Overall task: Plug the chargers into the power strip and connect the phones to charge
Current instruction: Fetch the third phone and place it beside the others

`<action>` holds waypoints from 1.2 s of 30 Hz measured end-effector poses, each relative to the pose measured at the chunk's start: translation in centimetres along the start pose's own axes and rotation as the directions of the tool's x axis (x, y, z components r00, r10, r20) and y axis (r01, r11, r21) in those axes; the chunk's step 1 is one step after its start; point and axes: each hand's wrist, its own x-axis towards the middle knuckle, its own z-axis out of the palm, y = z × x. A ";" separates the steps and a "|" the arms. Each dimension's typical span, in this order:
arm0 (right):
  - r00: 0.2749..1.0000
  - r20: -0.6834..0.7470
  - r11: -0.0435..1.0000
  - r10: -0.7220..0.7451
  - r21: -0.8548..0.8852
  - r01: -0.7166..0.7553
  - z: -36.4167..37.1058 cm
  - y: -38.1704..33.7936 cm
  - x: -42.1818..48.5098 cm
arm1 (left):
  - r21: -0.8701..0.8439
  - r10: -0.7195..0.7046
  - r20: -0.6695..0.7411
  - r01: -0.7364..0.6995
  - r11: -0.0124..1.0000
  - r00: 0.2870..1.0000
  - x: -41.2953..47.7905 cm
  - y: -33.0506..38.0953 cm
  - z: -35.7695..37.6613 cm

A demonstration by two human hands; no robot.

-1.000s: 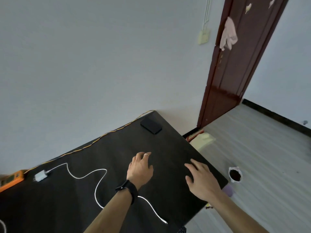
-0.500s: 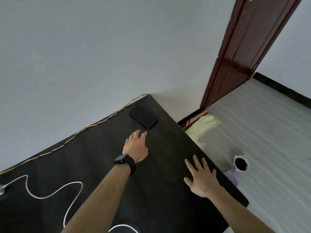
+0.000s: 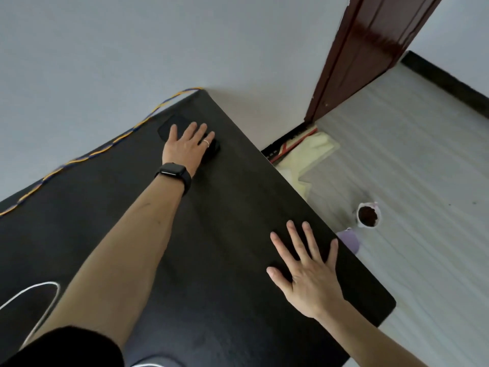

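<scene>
A black phone (image 3: 171, 125) lies flat near the far corner of the black table (image 3: 238, 207). My left hand (image 3: 185, 147), with a black watch on the wrist, lies flat on top of the phone with its fingers spread and covers most of it. My right hand (image 3: 307, 271) rests palm down with fingers apart near the table's right edge and holds nothing. A loop of white charging cable (image 3: 39, 290) shows at the lower left. The charger and the power strip are out of view.
A braided orange and blue cord (image 3: 105, 149) runs along the table's back edge by the wall. On the floor to the right stand a white cup of brown stuff (image 3: 367, 215), a purple object (image 3: 349, 239) and a yellow cloth (image 3: 309, 152). A brown door (image 3: 370, 49) is beyond.
My left hand has reached forward across the table and come down on the phone. The view has swung to the right, so the charger has left the frame. My right hand stays flat.
</scene>
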 end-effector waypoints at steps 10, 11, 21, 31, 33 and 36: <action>1.000 0.002 1.000 -0.004 0.002 0.004 0.5 0.5 -0.2 | 0.150 0.225 0.042 -0.229 0.962 0.973 -1.6 1.3 -0.8; 1.000 -0.002 1.000 -0.006 -0.002 0.006 0.4 0.5 -0.3 | 0.168 0.258 0.039 -0.261 0.951 0.965 -2.1 1.5 -1.0; 0.970 0.244 1.000 0.025 -0.001 -0.025 -3.3 -0.2 0.3 | -0.258 0.249 0.026 -0.234 0.937 0.968 -12.9 7.0 -1.9; 0.946 0.306 0.586 0.109 0.749 -0.310 -12.5 -6.7 -10.7 | -0.507 -0.048 0.570 0.306 -0.805 0.820 -27.8 9.3 -7.1; 0.959 0.254 0.517 0.121 0.809 -0.280 -13.9 -8.1 -14.2 | -0.430 -0.001 0.567 0.295 -0.853 0.823 -31.2 9.6 -8.6; 0.991 0.128 0.569 0.032 0.813 -0.124 -15.2 -9.3 -19.0 | -0.404 0.007 0.574 0.291 -0.867 0.819 -35.8 10.3 -10.1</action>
